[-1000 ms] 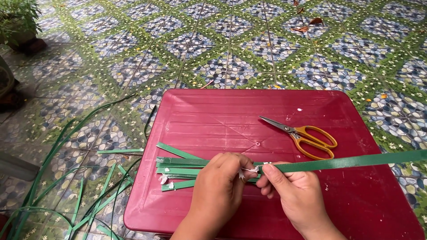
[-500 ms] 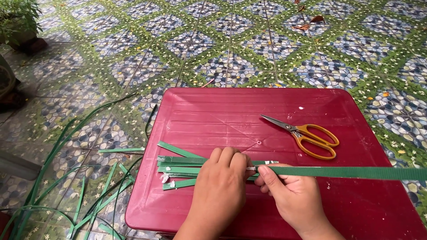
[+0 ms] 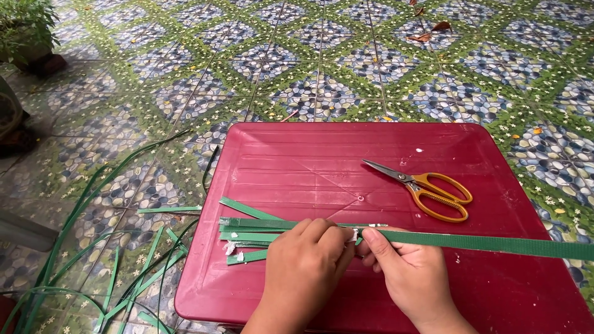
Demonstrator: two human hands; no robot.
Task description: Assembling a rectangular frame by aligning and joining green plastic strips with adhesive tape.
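Red table (image 3: pixel 297 154), low, on patterned floor tiles (image 3: pixel 154 86). Scissors (image 3: pixel 427 188) with orange handles lying shut on table's right half, blades pointing left. White specks (image 3: pixel 419 150) near far edge. Loose green scraps (image 3: pixel 80 260) strewn on tiles to the left. Potted plant (image 3: pixel 28 31) top left. Dry leaves (image 3: pixel 433 31) at far right.

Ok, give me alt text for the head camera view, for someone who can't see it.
Two bare hands, the left hand and right hand, pinch a long green strap over a red plastic table. Short green strips lie by the left hand, orange-handled scissors sit closed to the right, and more strips litter the patterned tile floor.
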